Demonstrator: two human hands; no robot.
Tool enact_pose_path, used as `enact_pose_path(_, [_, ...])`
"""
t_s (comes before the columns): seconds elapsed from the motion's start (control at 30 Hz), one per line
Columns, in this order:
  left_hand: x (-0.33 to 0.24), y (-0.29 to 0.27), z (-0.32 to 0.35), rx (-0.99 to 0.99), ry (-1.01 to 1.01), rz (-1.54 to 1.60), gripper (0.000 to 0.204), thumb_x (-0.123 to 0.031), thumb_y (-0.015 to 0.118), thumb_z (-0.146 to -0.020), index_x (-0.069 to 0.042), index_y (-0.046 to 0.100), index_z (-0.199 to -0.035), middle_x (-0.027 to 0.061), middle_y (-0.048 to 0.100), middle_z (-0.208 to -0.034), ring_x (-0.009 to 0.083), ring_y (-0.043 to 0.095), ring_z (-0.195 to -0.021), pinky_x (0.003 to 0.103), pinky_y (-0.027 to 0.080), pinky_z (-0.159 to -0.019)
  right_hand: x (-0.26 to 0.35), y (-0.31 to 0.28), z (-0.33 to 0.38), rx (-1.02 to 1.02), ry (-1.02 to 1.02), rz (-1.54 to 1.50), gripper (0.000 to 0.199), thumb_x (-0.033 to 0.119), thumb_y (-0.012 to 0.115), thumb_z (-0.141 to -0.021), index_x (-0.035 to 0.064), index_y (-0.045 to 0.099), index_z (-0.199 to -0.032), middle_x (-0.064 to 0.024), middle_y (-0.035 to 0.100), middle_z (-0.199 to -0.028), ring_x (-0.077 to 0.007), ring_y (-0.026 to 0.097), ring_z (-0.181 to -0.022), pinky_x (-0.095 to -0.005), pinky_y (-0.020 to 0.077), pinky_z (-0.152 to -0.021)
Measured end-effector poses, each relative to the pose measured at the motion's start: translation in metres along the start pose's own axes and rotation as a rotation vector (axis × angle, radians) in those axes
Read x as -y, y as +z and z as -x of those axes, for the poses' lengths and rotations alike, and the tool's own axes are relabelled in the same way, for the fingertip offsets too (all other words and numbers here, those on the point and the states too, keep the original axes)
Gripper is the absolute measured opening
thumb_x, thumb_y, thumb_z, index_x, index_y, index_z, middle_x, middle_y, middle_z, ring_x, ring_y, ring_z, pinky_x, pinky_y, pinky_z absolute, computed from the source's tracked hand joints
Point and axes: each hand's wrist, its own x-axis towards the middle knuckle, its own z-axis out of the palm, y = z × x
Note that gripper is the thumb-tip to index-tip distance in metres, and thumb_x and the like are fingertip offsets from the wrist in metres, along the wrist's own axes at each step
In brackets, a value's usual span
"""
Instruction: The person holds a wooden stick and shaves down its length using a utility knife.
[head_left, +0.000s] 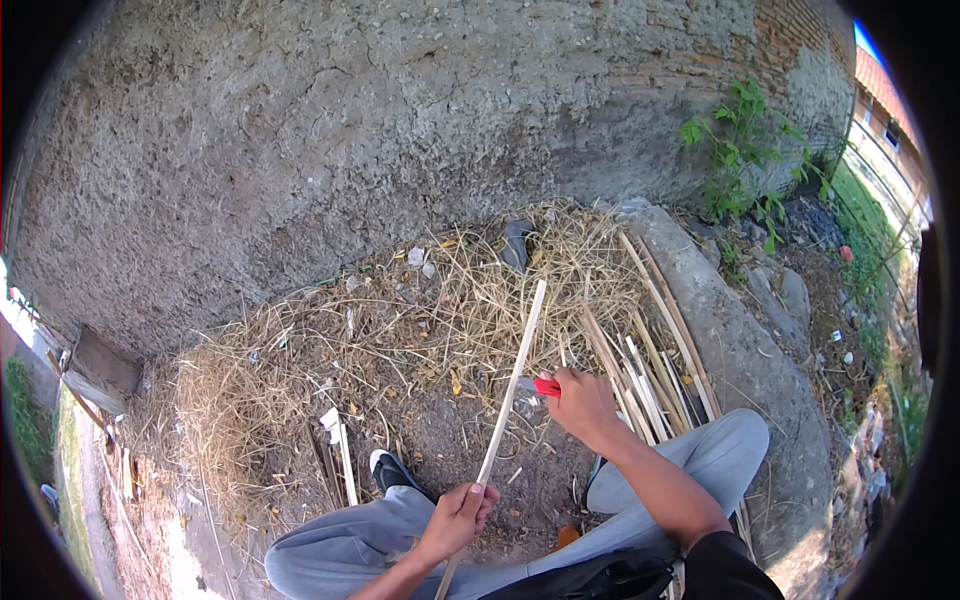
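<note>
My left hand is closed round the lower part of a long, pale wooden strip. The strip slants up and away from my lap, its far end over the straw. My right hand grips a red-handled knife. Its short grey blade lies against or very near the strip's right side, roughly midway up; I cannot tell whether it touches. My fingers cover most of the handle.
Several wooden strips lie in a bundle by my right knee, beside a concrete edge. More pale strips lie left of my shoe. Dry straw covers the ground up to a rough wall. A dark shoe-like object rests near the wall.
</note>
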Motion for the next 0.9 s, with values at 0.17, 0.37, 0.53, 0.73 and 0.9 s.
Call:
enact_pose_path(0.17, [-0.005, 0.008, 0.002, -0.009, 0.084, -0.07, 0.032, -0.027, 0.036, -0.106, -0.001, 0.053, -0.099, -0.0034, 0.04, -0.067, 0.0043, 0.036, -0.056, 0.023, 0.034, -0.049, -0.001, -0.003, -0.01, 0.027, 0.033, 0.152, 0.017, 0.017, 0.059, -0.084, 0.0019, 0.065, -0.082, -0.0171, 0.067, -0.064, -0.0353, 0.067, -0.056, -0.0452, 0.0531, -0.051])
enact_pose_path(0.37, [-0.007, 0.012, 0.012, 0.042, -0.058, 0.083, 0.029, -0.03, 0.037, -0.106, -0.007, 0.048, -0.091, -0.0036, 0.037, -0.065, 0.0055, 0.033, -0.053, 0.024, 0.031, -0.046, 0.004, 0.004, -0.016, 0.157, 0.073, 0.221, 0.012, 0.009, 0.055, -0.08, 0.0028, 0.065, -0.082, -0.0196, 0.066, -0.064, -0.0368, 0.068, -0.061, -0.0473, 0.0535, -0.055])
enact_pose_path(0.53, [-0.022, 0.018, 0.027, 0.038, -0.179, 0.224, 0.028, -0.031, 0.039, -0.105, -0.009, 0.046, -0.09, -0.0045, 0.034, -0.064, 0.0053, 0.029, -0.05, 0.024, 0.026, -0.043, 0.002, 0.021, -0.019, 0.185, 0.042, 0.22, 0.014, 0.009, 0.054, -0.081, 0.0032, 0.066, -0.08, -0.0208, 0.066, -0.066, -0.0377, 0.068, -0.063, -0.0491, 0.0532, -0.057])
enact_pose_path(0.73, [-0.012, 0.017, 0.037, -0.017, -0.195, 0.235, 0.027, -0.031, 0.04, -0.105, -0.01, 0.047, -0.09, -0.0038, 0.035, -0.063, 0.0054, 0.029, -0.048, 0.025, 0.027, -0.041, 0.014, 0.026, -0.029, 0.272, 0.086, 0.172, 0.013, 0.01, 0.056, -0.081, 0.0033, 0.067, -0.079, -0.0182, 0.068, -0.074, -0.0365, 0.069, -0.07, -0.0473, 0.0535, -0.062])
enact_pose_path(0.9, [-0.005, 0.018, 0.039, -0.072, -0.152, 0.112, 0.029, -0.031, 0.038, -0.105, -0.009, 0.046, -0.089, -0.0037, 0.035, -0.062, 0.0058, 0.031, -0.046, 0.026, 0.026, -0.04, 0.006, 0.038, -0.03, 0.271, 0.066, 0.222, 0.016, 0.012, 0.056, -0.082, 0.004, 0.069, -0.078, -0.0188, 0.069, -0.077, -0.0366, 0.069, -0.072, -0.0472, 0.0535, -0.064])
